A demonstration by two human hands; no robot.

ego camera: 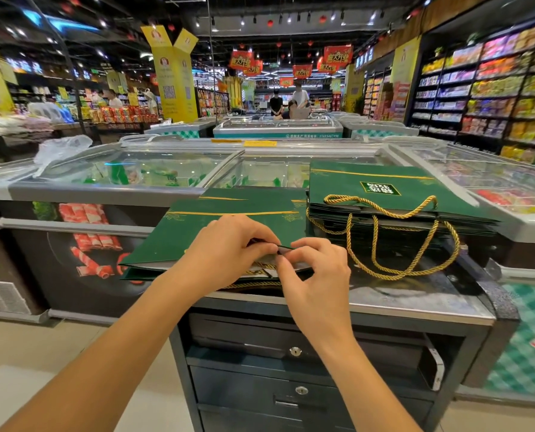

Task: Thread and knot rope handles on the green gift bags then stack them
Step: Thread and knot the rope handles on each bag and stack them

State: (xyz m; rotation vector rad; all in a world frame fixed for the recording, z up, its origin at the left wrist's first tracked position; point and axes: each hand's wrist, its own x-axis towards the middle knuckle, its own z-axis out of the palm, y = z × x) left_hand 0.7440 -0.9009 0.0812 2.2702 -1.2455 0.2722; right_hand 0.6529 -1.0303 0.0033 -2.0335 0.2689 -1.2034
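Observation:
A flat green gift bag (197, 232) lies on top of a low pile of similar bags on the counter. My left hand (228, 247) pinches its near top edge, fingers curled over the rim. Close beside it, my right hand (316, 269) pinches the same edge, with the dark tip of a rope end between both hands. A gold rope (253, 285) shows under my hands at the bag's mouth. To the right stands a taller stack of green bags (384, 194), whose gold rope handles (416, 244) hang over its front.
The bags rest on a dark metal counter (416, 297) with locked drawers (294, 350) below. Glass-topped freezer chests (135, 173) stand behind and to both sides. Store shelves (494, 88) line the right. People stand far back in the aisle (291, 101).

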